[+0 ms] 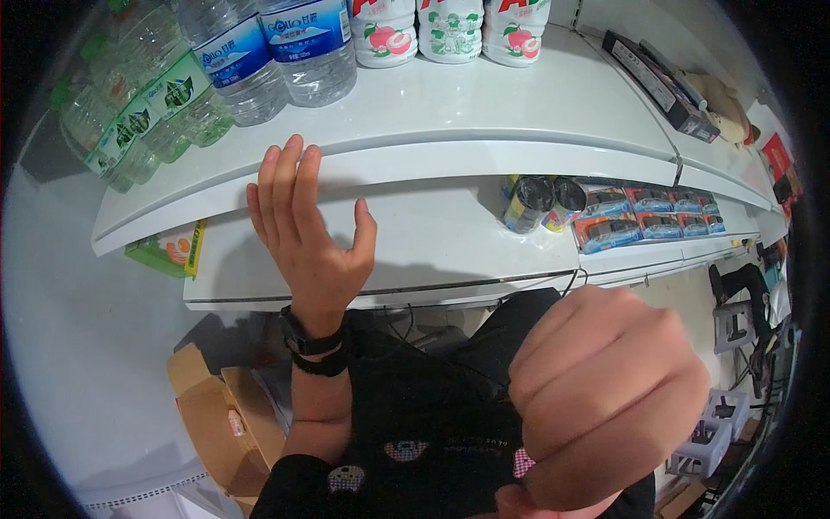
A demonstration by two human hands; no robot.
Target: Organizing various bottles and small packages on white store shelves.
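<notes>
My left hand [311, 237] is raised with its fingers apart and nothing in it. Its fingertips overlap the front edge of the white upper shelf [467, 117]; whether they touch it is hard to tell. Above them stand clear water bottles with blue labels [308, 55], and further left, bottles with green labels [146, 113]. White plastic bottles with peach pictures [384, 36] line the back. Close to the camera, my right hand [609, 396] is curled with the knuckles up. Its palm and inner fingers are hidden, so anything inside cannot be seen.
On the lower shelf [415, 240] are black-lidded containers [535, 198], several blister packs [613, 227] and a green box [165, 250]. An open cardboard box [207, 422] holds a small bottle. Grey stools [703, 447] and a seated person [746, 292] are at right.
</notes>
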